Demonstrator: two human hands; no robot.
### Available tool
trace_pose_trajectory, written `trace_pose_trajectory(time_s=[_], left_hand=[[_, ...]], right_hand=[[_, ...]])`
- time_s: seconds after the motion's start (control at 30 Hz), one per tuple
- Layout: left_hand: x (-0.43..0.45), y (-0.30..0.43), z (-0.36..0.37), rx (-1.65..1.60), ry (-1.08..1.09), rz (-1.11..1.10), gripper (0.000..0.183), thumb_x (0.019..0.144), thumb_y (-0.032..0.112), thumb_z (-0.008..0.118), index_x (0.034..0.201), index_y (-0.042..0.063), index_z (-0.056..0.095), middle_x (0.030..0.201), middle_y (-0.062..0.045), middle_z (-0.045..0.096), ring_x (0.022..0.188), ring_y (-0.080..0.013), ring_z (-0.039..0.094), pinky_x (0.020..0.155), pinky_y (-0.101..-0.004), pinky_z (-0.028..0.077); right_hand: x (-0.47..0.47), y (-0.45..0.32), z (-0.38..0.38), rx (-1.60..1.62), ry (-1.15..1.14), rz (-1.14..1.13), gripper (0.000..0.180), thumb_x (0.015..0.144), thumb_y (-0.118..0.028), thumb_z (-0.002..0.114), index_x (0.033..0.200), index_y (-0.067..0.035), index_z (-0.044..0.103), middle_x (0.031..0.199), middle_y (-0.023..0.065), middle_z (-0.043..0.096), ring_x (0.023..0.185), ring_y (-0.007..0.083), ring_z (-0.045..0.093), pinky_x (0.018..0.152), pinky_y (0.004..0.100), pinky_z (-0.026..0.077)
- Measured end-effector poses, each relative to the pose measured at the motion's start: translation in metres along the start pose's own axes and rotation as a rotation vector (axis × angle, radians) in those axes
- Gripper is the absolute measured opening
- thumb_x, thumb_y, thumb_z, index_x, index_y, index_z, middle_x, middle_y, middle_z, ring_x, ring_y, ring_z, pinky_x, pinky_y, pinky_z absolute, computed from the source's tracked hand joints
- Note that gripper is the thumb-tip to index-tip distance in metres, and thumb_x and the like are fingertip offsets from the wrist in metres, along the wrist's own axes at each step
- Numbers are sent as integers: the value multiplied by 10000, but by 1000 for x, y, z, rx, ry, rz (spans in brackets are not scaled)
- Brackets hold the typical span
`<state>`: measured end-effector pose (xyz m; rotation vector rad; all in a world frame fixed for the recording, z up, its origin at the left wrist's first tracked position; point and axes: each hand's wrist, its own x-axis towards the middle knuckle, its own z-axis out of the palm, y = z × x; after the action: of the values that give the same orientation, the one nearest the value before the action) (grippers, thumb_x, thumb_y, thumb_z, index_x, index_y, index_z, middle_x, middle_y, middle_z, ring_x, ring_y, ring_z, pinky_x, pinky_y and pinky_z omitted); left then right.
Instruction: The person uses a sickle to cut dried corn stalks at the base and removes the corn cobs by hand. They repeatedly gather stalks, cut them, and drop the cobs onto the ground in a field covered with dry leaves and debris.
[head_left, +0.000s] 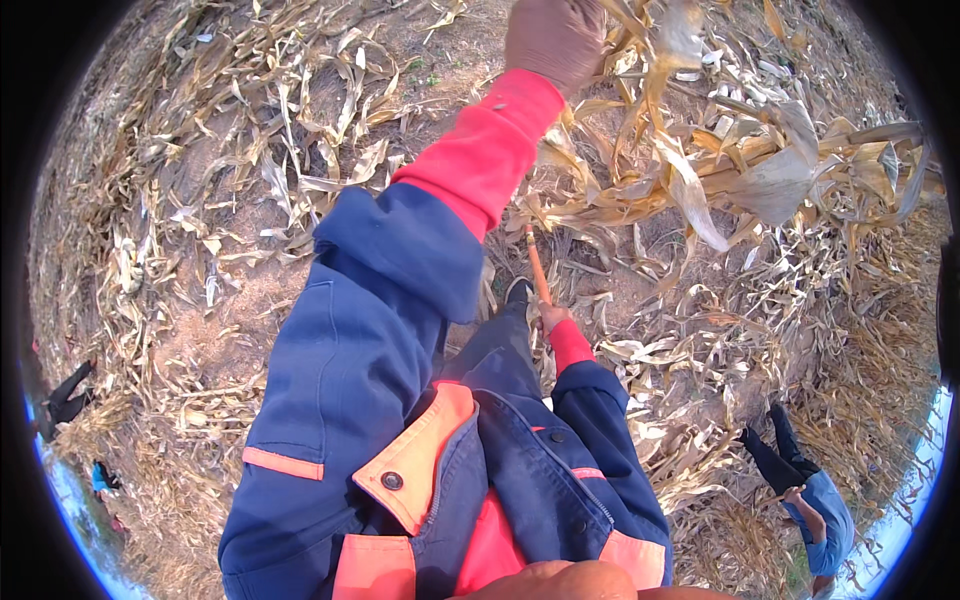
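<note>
My left hand (556, 39) is stretched out at the top edge, curled in among dry corn stalks (660, 184). Its fingertips are out of sight. Long, pale, papery leaves spread from those stalks towards the right. Lower down, beside my leg, my right hand (553, 316) grips the orange-brown handle (535, 262) of a tool. The handle's far end reaches the leafy bottom of the stalks, and whatever head it has cannot be made out there. My dark shoe (517, 291) stands just left of the handle.
Dry husks and fallen leaves (330, 120) litter the bare brown soil (232, 285). Pale corn cobs or husks (742, 90) lie behind the stalks. A person in a blue top (829, 517) is at the lower right; another person's dark-clothed legs (67, 397) show at the far left.
</note>
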<state>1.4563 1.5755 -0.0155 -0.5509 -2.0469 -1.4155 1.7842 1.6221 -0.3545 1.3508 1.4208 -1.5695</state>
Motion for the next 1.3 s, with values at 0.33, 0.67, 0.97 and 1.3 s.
trace_pose_trajectory(time_s=[0.33,0.67,0.97,1.3], left_hand=[[-21,-98,-245,-231,613,-624,459,886,452,505,880,-2,441,545,-22,413,396,-127,416,377,-249,365],[-59,-101,-338,-554,422,-646,375,877,394,560,928,24,521,613,5,432,523,-100,418,504,-236,388],[-52,25,-102,-709,-454,-331,264,860,284,608,953,41,562,1004,-85,588,871,-136,580,771,-252,470],[-57,184,221,-611,-644,19,509,750,188,725,1125,105,391,1157,-68,492,1052,-204,524,822,-305,434]], right_hand=[[23,27,8,-25,30,68,235,849,-251,496,785,-25,515,515,62,495,365,175,468,320,339,362],[-160,117,-106,171,140,135,225,899,-280,486,1009,-85,462,590,46,463,419,158,433,336,302,347],[-98,111,-148,784,316,-64,192,897,-304,500,828,-130,460,606,10,436,470,129,434,367,267,361],[21,-23,-197,429,177,-108,200,879,-260,497,828,-69,467,588,61,466,427,174,443,358,326,371]])
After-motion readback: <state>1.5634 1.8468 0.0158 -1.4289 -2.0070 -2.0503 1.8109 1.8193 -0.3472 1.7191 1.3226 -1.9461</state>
